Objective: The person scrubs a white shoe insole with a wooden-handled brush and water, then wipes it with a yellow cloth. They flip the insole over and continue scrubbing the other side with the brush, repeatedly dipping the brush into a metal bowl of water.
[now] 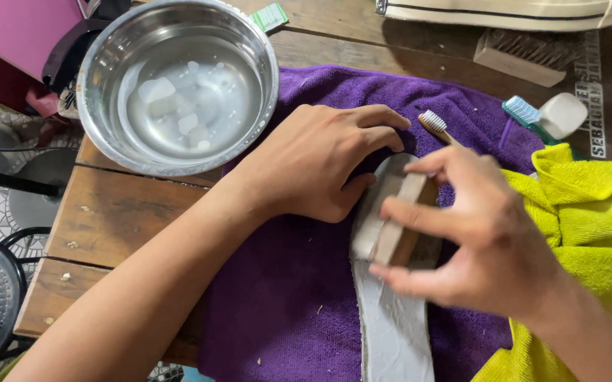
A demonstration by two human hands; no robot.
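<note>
Left hand (313, 166): palm down, fingers curled, pressing the upper end of a grey-white insole (391, 318) that lies on a purple towel (285, 297) over the wooden bench (108, 212). Right hand (476, 233): closed around a wooden scrubbing brush (398, 230), thumb and fingers pinching its sides, brush resting on the insole. Nearby: steel bowl (101, 92) of water, toothbrush (437, 127), yellow cloth (589, 219).

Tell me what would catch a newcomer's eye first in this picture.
First, the two bare hands at centre: the left hand presses down a pale grey shoe insole lying on a purple terry towel, while the right hand grips a wooden block brush on it. Next, the shiny round steel bowl of water at upper left, then the bright yellow-green cloth at right.
</note>
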